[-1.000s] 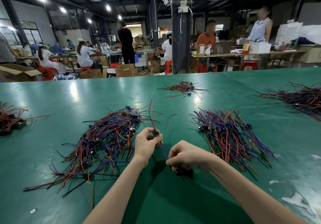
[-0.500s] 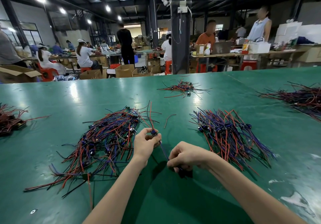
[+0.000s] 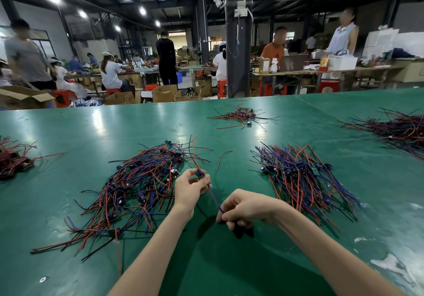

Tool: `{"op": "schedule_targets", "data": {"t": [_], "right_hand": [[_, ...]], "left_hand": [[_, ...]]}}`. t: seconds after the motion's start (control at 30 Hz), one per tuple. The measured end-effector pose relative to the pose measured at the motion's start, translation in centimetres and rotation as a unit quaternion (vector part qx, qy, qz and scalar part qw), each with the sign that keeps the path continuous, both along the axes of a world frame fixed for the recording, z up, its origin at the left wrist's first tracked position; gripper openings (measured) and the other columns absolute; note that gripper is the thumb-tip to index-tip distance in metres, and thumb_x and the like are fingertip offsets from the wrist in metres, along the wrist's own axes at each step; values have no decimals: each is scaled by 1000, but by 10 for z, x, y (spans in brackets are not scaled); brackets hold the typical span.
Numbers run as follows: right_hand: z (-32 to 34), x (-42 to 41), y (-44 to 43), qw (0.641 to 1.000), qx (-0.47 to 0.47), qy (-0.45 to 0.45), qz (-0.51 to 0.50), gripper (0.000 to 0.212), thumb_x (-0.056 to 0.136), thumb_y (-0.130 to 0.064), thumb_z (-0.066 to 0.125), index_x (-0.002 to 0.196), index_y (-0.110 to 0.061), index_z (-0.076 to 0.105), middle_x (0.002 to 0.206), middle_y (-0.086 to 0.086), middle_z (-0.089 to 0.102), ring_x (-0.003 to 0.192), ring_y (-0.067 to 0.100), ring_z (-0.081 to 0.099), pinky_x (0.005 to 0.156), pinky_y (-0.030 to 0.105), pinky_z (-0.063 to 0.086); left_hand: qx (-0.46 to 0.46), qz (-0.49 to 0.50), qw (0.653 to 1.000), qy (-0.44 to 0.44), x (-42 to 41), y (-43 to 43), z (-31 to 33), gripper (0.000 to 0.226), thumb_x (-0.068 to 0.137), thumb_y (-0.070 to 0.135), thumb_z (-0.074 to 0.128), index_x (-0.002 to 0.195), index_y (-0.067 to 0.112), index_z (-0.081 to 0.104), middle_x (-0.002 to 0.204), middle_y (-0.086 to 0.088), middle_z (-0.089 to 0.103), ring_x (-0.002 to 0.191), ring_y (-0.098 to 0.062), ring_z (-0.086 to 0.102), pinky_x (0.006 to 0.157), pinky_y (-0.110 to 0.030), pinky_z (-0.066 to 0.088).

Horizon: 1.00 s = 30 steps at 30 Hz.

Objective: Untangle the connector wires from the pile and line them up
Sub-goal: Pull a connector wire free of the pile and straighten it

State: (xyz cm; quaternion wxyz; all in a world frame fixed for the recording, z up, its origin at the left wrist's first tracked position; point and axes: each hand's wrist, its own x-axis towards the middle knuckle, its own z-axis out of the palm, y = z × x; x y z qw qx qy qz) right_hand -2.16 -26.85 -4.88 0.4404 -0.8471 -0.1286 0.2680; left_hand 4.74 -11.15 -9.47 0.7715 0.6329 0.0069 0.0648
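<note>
A tangled pile of red, blue and black connector wires [image 3: 137,187] lies on the green table [image 3: 68,135], left of centre. To the right lies a second, more orderly bunch of wires [image 3: 305,181]. My left hand [image 3: 190,189] pinches the small dark connector [image 3: 200,174] of one wire just right of the pile, its red and black leads rising above my fingers. My right hand [image 3: 245,208] grips the blue lead [image 3: 214,198] of that same wire, stretched between both hands.
A single loose red wire [image 3: 222,158] lies between the two heaps. A smaller wire heap [image 3: 241,115] sits farther back, another [image 3: 399,130] at the right edge and one [image 3: 13,160] at the left edge. Beyond the table, people work at benches among cardboard boxes and a dark pillar [image 3: 237,36].
Both hands stay almost where they were. The wire between them sits slightly tauter, and my left fingers have shifted a little on the connector.
</note>
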Motion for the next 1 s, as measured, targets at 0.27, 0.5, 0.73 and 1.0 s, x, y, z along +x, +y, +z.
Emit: {"op": "schedule_targets", "data": {"t": [0.27, 0.5, 0.73, 1.0], "right_hand": [[5, -3, 0, 1000, -21, 10, 19, 25, 94, -4, 45, 112, 0, 62, 49, -10, 55, 35, 3, 35, 38, 15, 30], [3, -2, 0, 1000, -20, 20, 6, 25, 94, -5, 44, 109, -3, 64, 42, -11, 48, 33, 4, 30, 36, 15, 23], [0, -1, 3, 999, 4, 46, -20, 18, 94, 0, 41, 100, -9, 56, 37, -9, 45, 28, 4, 27, 33, 11, 20], [0, -3, 1, 996, 69, 38, 41, 13, 94, -5, 46, 104, -14, 47, 52, -4, 61, 32, 7, 29, 34, 16, 19]], "left_hand": [[-28, 3, 1000, 8, 2, 2, 1, 12, 84, -6, 65, 84, 5, 60, 65, -6, 63, 57, -18, 65, 60, -26, 58], [-35, 2, 999, 12, 3, 3, 0, 11, 84, -5, 65, 84, 6, 60, 64, -5, 64, 58, -18, 66, 68, -33, 60], [-51, 4, 999, 7, 0, 3, 2, 11, 84, -4, 65, 83, 6, 60, 64, -6, 63, 58, -18, 65, 60, -27, 57], [-101, -7, 995, -11, -4, 3, 13, 12, 84, -7, 62, 85, 5, 59, 73, -9, 60, 60, -17, 64, 62, -27, 58]]}}
